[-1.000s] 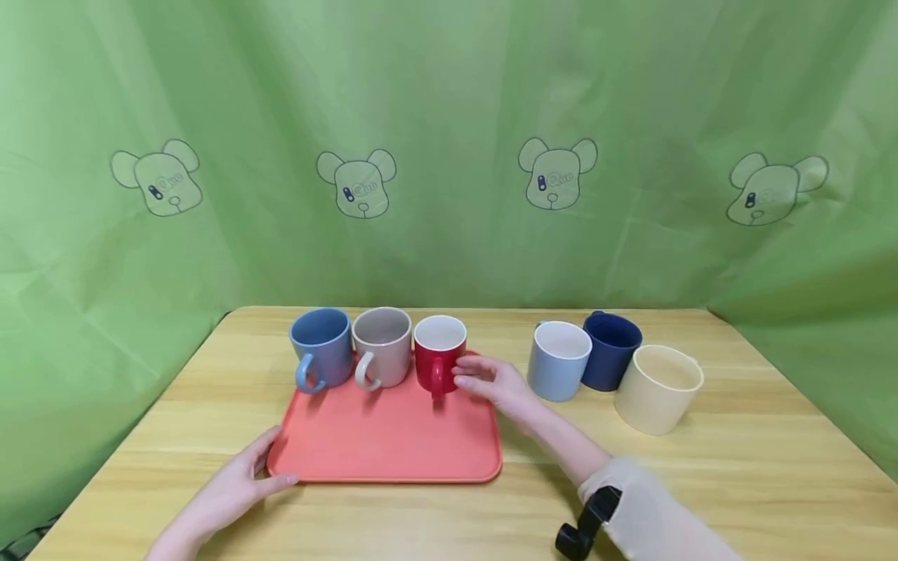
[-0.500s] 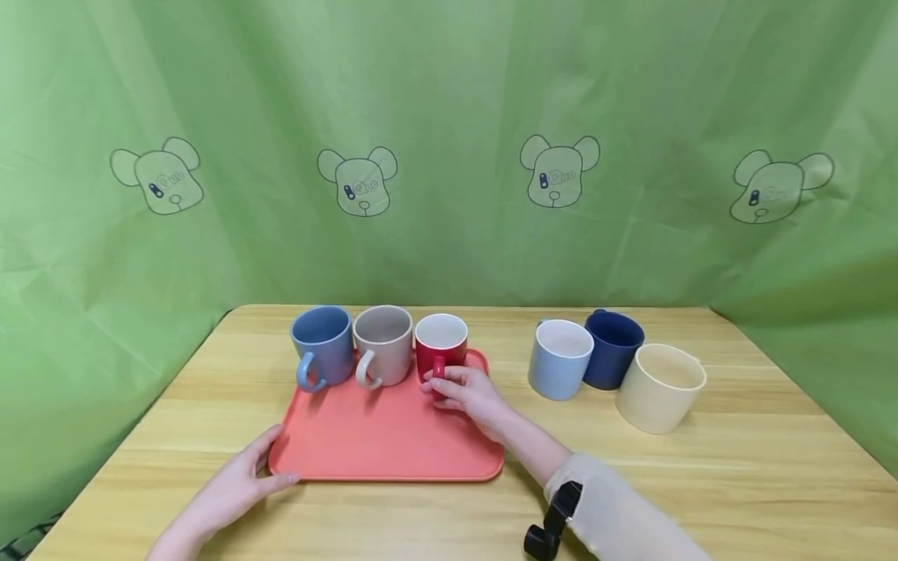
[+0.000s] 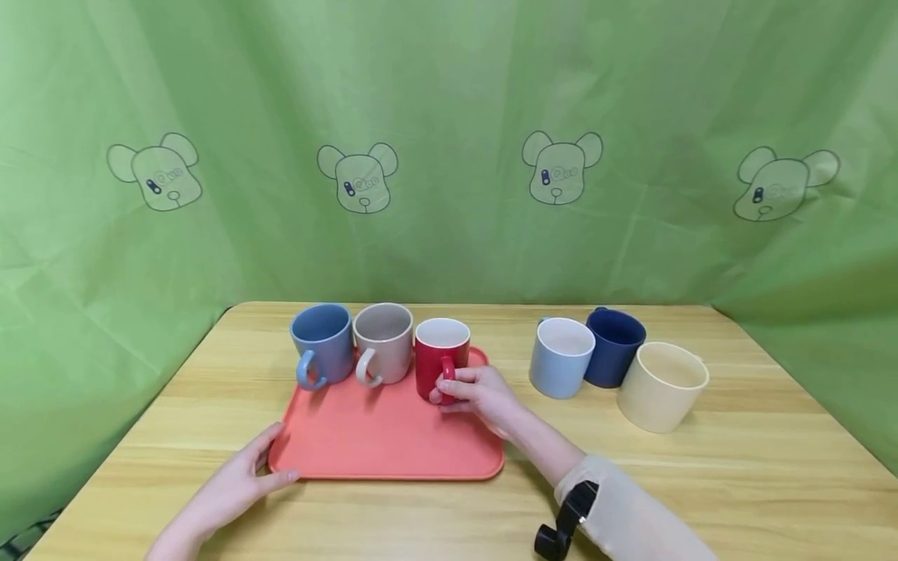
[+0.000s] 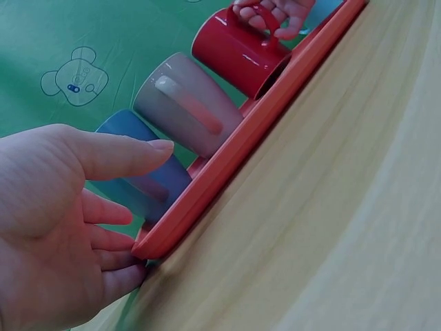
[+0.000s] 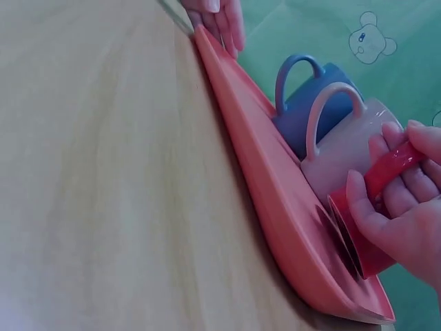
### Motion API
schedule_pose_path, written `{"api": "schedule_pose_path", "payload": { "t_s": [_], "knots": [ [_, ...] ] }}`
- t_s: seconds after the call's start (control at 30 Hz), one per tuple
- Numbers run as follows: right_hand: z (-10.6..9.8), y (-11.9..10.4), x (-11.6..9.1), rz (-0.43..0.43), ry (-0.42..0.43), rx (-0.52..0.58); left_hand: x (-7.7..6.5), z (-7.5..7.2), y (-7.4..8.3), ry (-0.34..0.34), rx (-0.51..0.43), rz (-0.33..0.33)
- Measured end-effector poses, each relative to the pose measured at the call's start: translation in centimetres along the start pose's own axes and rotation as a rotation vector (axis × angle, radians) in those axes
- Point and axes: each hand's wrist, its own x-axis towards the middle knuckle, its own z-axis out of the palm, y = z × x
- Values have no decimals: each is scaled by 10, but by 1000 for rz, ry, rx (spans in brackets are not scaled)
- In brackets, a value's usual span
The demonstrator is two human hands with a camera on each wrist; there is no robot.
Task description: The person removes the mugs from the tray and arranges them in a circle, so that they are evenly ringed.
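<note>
My right hand (image 3: 484, 401) grips the handle of a red mug (image 3: 433, 366), with fingers curled through and around it. The mug is white inside and stands over the right part of a coral-red tray (image 3: 379, 452). In the right wrist view a dark gap or shadow lies under its base, and I cannot tell whether it touches the tray. My left hand (image 3: 238, 479) rests at the tray's front left corner, thumb and fingers extended along its edge. To the left of the red mug stand a grey mug (image 3: 389, 358) and a blue mug (image 3: 330, 351), upright with handles facing forward.
On the wooden table (image 3: 744, 467), right of the tray, three more mugs stand close together: light blue (image 3: 557, 370), navy (image 3: 610, 362) and cream (image 3: 652, 401). A green curtain (image 3: 449, 249) hangs behind the table and along both sides. A black wrist mount (image 3: 575, 506) sits on the right sleeve.
My right hand has moved left from the red mug's side and taken hold of its handle. The mug has shifted slightly, its handle now pointing more to the right. The left hand stays put.
</note>
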Motion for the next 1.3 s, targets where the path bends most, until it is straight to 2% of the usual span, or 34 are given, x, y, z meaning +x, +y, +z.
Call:
{"api": "schedule_pose_path", "payload": {
  "t_s": [0.1,0.3,0.5,0.77,0.97,1.3],
  "knots": [
    [1,-4,-6,-20,-23,7,0,0,0,1,2,2],
    [1,-22,-23,-125,-47,24,1,-1,-2,4,13,13],
    [-10,-40,-42,-168,-83,55,1,-1,-2,8,22,23],
    [-27,-46,-68,-279,-95,34,0,0,0,18,26,41],
    [-41,-44,-89,-260,-27,-6,1,1,-1,12,38,35],
    [-61,-29,-118,-200,35,-96,-1,0,0,10,37,32]
  ]
}}
